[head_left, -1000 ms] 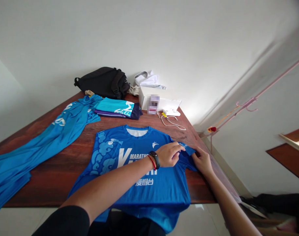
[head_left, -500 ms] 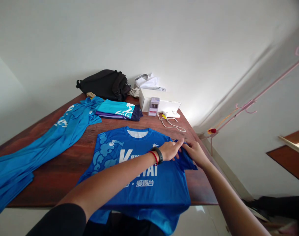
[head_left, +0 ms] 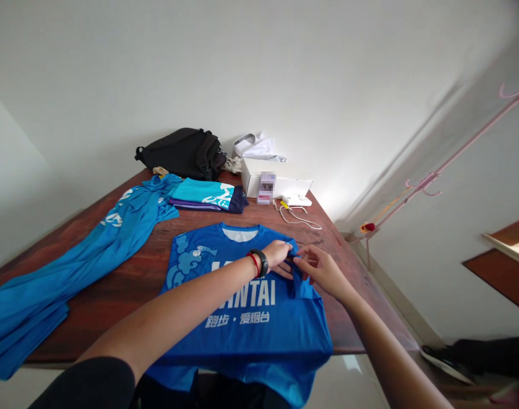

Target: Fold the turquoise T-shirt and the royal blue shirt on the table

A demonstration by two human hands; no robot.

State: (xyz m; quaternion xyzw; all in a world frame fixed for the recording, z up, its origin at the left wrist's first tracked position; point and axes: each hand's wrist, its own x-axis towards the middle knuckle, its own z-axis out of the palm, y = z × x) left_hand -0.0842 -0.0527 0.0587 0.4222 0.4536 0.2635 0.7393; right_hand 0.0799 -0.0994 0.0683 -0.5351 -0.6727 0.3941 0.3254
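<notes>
A blue printed T-shirt [head_left: 242,338] lies front up on the table, its collar away from me and its lower part hanging over the near edge. My left hand [head_left: 277,257], with a dark band and a red cord at the wrist, reaches across the chest and pinches the sleeve at the shirt's right side. My right hand [head_left: 323,270] is closed on the same sleeve just to the right, thumb and fingers around the fabric. The sleeve is turned inward over the shirt's body. Parts of the white lettering are hidden under my left arm.
Another blue garment [head_left: 88,250] stretches along the table's left side. Behind the shirt are folded clothes [head_left: 203,193], a black backpack [head_left: 174,153], a white box [head_left: 250,176] and a white cable [head_left: 299,218]. A pink rack [head_left: 455,153] stands right of the wooden table [head_left: 353,318].
Both hands have moved left, carrying the sleeve from beyond the shirt's right edge inward over its body. More of the white lettering shows now.
</notes>
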